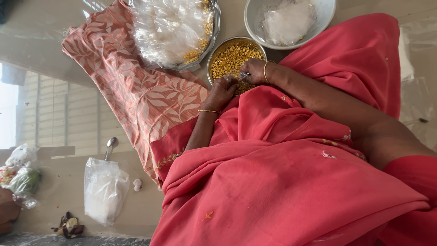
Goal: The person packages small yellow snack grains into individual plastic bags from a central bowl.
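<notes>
Glossy beige floor [54, 191] carries steel bowl of yellow lentils [230, 54], white bowl [255, 23], white powder bag [104, 191], spoon [110, 146], patterned cloth [123, 77].

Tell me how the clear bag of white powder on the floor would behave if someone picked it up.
The bag looks floppy: its thin plastic is wrinkled and slumped, so it would likely sag around a grip. It seems fairly full, so probably heavy for its size. The top looks loosely gathered near the spoon, so powder might spill if tipped.
</notes>
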